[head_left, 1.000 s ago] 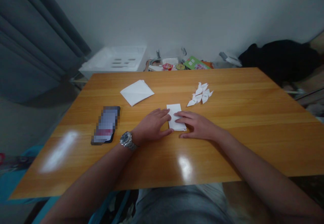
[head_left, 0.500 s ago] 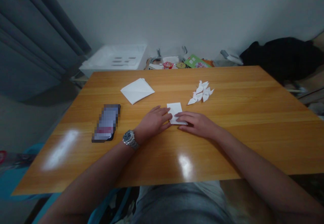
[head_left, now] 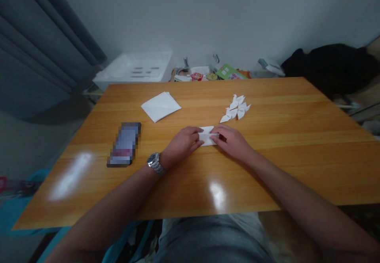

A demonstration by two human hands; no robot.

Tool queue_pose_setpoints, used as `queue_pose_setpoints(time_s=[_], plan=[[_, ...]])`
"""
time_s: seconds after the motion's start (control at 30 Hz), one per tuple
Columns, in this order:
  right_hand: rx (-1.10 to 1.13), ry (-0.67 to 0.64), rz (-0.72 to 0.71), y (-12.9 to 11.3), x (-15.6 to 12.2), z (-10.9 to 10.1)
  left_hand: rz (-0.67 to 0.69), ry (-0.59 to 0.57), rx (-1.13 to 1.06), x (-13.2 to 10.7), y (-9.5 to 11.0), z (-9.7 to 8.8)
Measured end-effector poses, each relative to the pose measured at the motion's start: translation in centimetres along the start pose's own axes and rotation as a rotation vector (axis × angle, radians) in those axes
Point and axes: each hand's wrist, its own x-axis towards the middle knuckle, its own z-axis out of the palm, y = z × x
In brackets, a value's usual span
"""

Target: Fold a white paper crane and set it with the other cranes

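Between my two hands lies a small piece of white paper [head_left: 207,139], partly folded, with a crease running across it. My left hand [head_left: 187,141] grips its left edge between thumb and fingers. On the other side, my right hand [head_left: 230,139] pinches the right edge, its fingers curled over the paper. Just beyond my right hand rests a cluster of white folded-paper birds [head_left: 236,108]. Farther left is a stack of white paper sheets [head_left: 161,107]. A silver watch [head_left: 154,162] is on my left wrist.
A phone [head_left: 124,144] with a blurred screen lies on the wooden table [head_left: 267,176] at the left. Behind the far edge stand a white plastic tray [head_left: 142,67], a green package [head_left: 230,73] and other small items. A black cloth [head_left: 329,67] is at the right.
The paper was a flat, squarish piece with my fingers laid on it; now it is folded across and looks shorter. My fingers have curled in to hold both its edges.
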Motion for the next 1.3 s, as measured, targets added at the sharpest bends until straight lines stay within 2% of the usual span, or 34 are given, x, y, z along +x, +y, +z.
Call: queue_pose_setpoints(time_s=[0.13, 0.23, 0.37, 0.53, 0.67, 0.83, 1.03, 1.17, 1.3], plan=[[0.003, 0.027, 0.053, 0.1, 0.2, 0.2, -0.031, 0.013, -0.083, 0.0, 0.5, 0.0], [-0.002, 0.034, 0.069, 0.2, 0.2, 0.4, -0.077, 0.069, -0.129, 0.1, 0.5, 0.1], [-0.013, 0.032, 0.056, 0.1, 0.3, 0.5, -0.107, 0.127, -0.067, 0.3, 0.2, 0.6], [-0.034, 0.04, 0.014, 0.5, 0.2, 0.9, -0.112, 0.112, 0.032, 0.3, 0.0, 0.8], [-0.115, 0.066, -0.018, 1.2, 0.0, 1.2, -0.109, 0.11, 0.019, 0.4, 0.1, 0.7], [-0.186, 0.054, 0.009, 1.8, -0.2, 1.4, -0.099, 0.11, -0.047, 0.5, 0.3, 0.5], [-0.079, 0.053, 0.015, 1.2, 0.1, 0.9, -0.11, 0.11, -0.204, 0.6, 0.9, 0.1], [0.113, -0.007, 0.157, 0.4, 0.0, 0.4, -0.2, 0.127, -0.36, 0.5, 1.2, -0.1], [0.232, 0.032, 0.247, 0.2, -0.1, 0.3, -0.235, 0.226, -0.499, 0.5, 1.3, 0.0]])
